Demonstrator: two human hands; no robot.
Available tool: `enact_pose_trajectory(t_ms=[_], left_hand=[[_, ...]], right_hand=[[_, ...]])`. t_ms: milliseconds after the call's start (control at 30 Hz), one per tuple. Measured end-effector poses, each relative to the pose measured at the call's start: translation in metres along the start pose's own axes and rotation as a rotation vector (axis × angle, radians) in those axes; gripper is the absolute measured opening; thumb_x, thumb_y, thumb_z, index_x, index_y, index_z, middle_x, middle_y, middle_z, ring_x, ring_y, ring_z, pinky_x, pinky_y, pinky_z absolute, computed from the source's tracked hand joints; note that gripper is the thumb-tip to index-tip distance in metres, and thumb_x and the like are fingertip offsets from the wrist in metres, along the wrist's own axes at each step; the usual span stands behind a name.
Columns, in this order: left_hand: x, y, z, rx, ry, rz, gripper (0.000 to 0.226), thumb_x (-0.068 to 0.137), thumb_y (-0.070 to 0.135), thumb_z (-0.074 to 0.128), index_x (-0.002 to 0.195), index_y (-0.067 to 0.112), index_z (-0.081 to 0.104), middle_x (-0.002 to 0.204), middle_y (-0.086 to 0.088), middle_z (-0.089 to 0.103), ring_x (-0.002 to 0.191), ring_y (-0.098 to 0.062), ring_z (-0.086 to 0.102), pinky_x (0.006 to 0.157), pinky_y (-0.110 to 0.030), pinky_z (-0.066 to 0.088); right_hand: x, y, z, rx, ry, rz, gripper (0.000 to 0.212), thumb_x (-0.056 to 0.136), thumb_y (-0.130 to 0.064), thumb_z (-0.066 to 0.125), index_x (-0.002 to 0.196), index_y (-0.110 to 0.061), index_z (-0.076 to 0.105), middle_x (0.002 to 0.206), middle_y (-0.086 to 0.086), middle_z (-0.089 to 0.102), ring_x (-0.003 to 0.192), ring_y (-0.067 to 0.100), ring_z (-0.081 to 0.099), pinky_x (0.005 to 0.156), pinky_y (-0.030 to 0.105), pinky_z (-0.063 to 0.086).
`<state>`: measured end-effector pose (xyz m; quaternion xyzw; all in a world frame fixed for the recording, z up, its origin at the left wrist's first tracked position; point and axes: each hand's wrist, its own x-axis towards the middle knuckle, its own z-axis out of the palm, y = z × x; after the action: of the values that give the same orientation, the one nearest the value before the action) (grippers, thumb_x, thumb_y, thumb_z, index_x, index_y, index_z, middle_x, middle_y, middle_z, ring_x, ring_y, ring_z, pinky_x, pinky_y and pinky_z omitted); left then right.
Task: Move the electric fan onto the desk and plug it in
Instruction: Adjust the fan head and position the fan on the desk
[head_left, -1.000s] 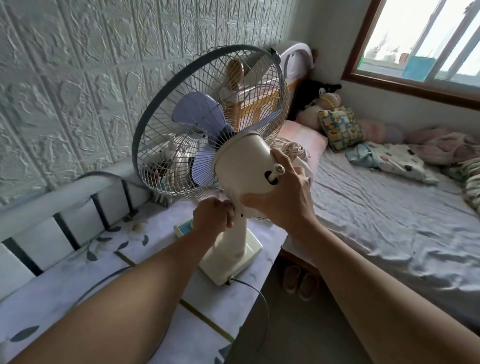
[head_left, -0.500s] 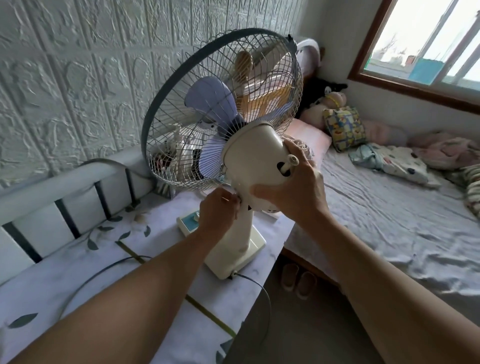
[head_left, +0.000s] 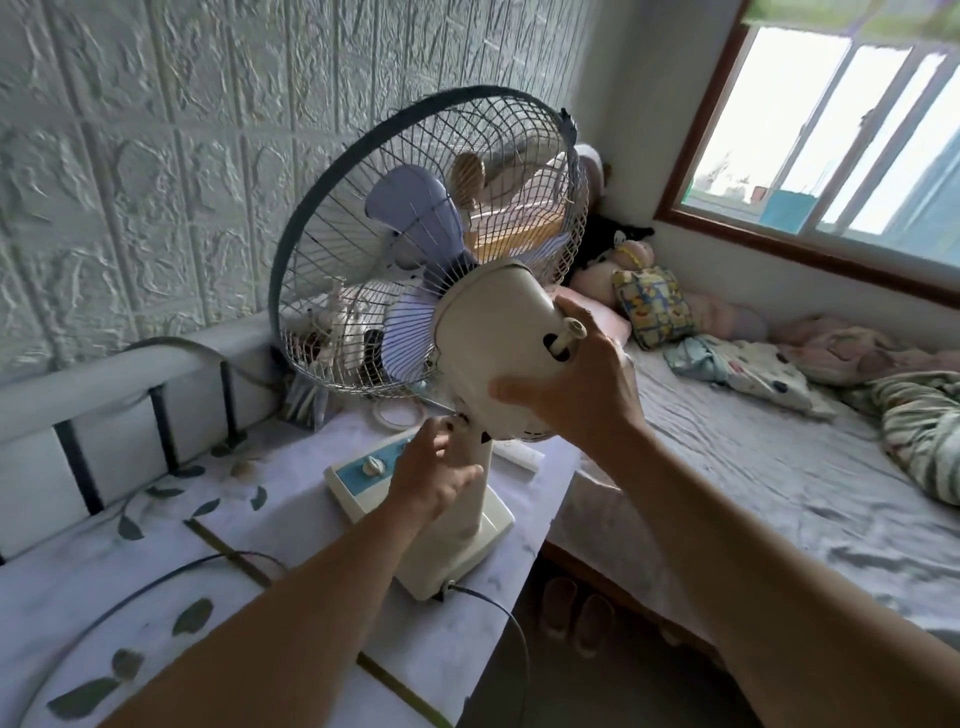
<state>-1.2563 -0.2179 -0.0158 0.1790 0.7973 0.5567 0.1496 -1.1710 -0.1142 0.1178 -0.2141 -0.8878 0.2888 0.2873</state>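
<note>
A cream electric fan (head_left: 498, 338) with pale purple blades and a wire cage stands on the desk (head_left: 130, 571), its base near the desk's right edge. The head is tilted up and back toward the wall. My right hand (head_left: 576, 384) grips the rear of the motor housing, beside the oscillation knob. My left hand (head_left: 436, 467) is closed around the neck joint just under the housing. The black power cord (head_left: 498, 613) leaves the base's rear, loops over the desk's edge and also curves across the desk top; its plug is out of sight.
A textured white wall and a padded rail with black bars line the desk's far side. Small items (head_left: 311, 395) sit behind the fan cage. A bed (head_left: 753, 493) with pillows and plush toys lies to the right, slippers (head_left: 576, 608) on the floor between.
The fan head has tipped further upward and back. My left hand stays at the neck joint, my right hand on the housing. The camera has moved closer and higher.
</note>
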Motion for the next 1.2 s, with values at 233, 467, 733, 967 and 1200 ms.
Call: enact_pose_trajectory(t_ms=[233,467,733,967,1200], left_hand=[[0.003,-0.001,0.007,0.031,0.115,0.118,0.054,0.070,0.008,0.078,0.115,0.016,0.049,0.113,-0.007,0.070,0.084,-0.018,0.068,0.065,-0.022,0.050],[0.000,0.004,0.007,0.063,0.115,0.078,0.050,0.071,0.012,0.078,0.113,0.017,0.050,0.118,-0.008,0.069,0.102,-0.026,0.067,0.090,-0.042,0.054],[0.000,0.006,0.005,0.123,0.115,0.082,0.050,0.073,0.017,0.077,0.114,0.021,0.049,0.116,-0.006,0.070,0.099,-0.024,0.068,0.088,-0.041,0.055],[0.000,0.006,0.004,0.150,0.108,0.083,0.052,0.074,0.020,0.076,0.116,0.021,0.047,0.118,-0.006,0.069,0.103,-0.025,0.067,0.089,-0.042,0.055],[0.002,0.004,0.006,0.150,0.116,0.096,0.052,0.074,0.020,0.076,0.117,0.021,0.047,0.119,-0.007,0.069,0.104,-0.026,0.067,0.089,-0.044,0.055]], right_hand=[[0.007,-0.005,0.001,-0.022,0.020,-0.001,0.096,0.044,-0.051,0.083,0.132,-0.038,0.044,0.110,-0.002,0.061,0.109,0.027,0.054,0.085,0.038,0.051],[0.018,-0.024,0.003,-0.099,-0.021,0.019,0.088,0.041,-0.056,0.080,0.122,-0.035,0.052,0.106,-0.005,0.062,0.107,0.027,0.056,0.088,0.041,0.050],[0.025,-0.022,0.004,-0.115,-0.028,0.025,0.073,0.040,-0.057,0.079,0.106,-0.038,0.054,0.089,-0.010,0.053,0.096,0.023,0.055,0.084,0.040,0.050],[0.035,-0.035,0.008,-0.152,-0.094,0.033,0.056,0.036,-0.058,0.077,0.061,-0.029,0.036,0.085,-0.007,0.057,0.082,0.021,0.052,0.064,0.030,0.038],[0.038,-0.037,0.006,-0.183,-0.122,0.041,0.055,0.036,-0.060,0.075,0.062,-0.026,0.040,0.070,-0.013,0.048,0.080,0.020,0.051,0.063,0.030,0.037]])
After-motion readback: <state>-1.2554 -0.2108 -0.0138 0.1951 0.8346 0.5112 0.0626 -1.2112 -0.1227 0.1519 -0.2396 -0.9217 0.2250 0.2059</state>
